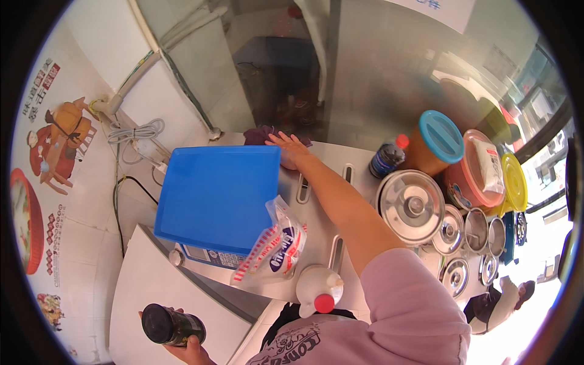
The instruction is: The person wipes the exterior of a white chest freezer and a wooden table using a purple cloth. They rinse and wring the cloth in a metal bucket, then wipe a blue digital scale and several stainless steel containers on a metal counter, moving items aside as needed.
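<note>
My left hand (194, 351) grips a dark jar with a black lid (173, 325) at the lower left, in front of a white panel. My right hand (292, 149) reaches far forward over the steel counter (319, 205), its fingers spread on a crumpled purple cloth (260, 135). Between my arms is a scale with a blue tray (219, 196) and a keypad (228, 259). A printed plastic bag (278, 246) lies against the tray's near right corner. Close to my body stands a whitish plastic jug (315, 285) with a red cap.
Right of my forearm are a dark bottle with a red cap (388, 155), a blue-lidded canister (433, 141), a pink tub (474, 173) and several steel lidded pots (413, 207). Cables (137, 132) hang on the left wall. A person (497, 303) is at the far right.
</note>
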A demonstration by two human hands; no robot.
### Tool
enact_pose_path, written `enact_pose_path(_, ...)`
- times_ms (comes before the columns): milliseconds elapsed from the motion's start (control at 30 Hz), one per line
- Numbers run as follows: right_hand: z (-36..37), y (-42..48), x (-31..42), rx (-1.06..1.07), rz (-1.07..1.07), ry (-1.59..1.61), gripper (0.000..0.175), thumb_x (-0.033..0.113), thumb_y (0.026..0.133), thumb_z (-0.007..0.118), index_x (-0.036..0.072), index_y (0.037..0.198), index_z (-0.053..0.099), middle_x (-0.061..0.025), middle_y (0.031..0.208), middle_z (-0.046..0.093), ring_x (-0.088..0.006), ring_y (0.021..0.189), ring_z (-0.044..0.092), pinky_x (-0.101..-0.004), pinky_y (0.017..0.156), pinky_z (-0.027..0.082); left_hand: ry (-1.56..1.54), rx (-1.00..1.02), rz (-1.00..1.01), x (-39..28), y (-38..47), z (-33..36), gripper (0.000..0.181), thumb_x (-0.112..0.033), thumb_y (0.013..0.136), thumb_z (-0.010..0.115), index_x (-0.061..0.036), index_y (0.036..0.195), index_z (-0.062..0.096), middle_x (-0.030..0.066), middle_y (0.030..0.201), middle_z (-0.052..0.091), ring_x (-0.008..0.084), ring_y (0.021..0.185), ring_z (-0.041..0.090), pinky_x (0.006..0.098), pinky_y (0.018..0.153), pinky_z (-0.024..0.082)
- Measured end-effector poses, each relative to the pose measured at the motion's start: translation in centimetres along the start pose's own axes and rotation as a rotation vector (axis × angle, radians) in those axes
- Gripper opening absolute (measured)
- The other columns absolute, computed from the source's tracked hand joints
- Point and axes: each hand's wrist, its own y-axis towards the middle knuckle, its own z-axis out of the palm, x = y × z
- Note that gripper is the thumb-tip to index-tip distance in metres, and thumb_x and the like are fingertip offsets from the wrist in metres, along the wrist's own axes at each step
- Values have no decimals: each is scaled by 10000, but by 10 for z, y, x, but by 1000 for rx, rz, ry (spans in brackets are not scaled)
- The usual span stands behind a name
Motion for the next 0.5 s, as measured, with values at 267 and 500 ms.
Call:
enact_pose_path(267, 2, -121, -20, -327, 688, 121, 668, 529, 921, 325, 118, 1445, 268, -80, 1533, 138, -289, 1412, 97, -415, 1137, 100, -153, 147, 6, -7, -32, 1, 971, -502, 628, 789, 8, 1330, 353, 169, 1240, 501, 286, 1067, 550, 376, 859, 476)
enact_pose_path(500, 21, -197, 12, -330, 685, 96, 696, 523, 916, 338, 78, 1444, 249, -113, 1526, 148, -301, 1410, 97, -425, 1139, 93, -366, 275, 81, -27, -48, 19, 975, -506, 607, 803, 1, 1317, 368, 148, 1164, 525, 268, 1046, 555, 337, 802, 509)
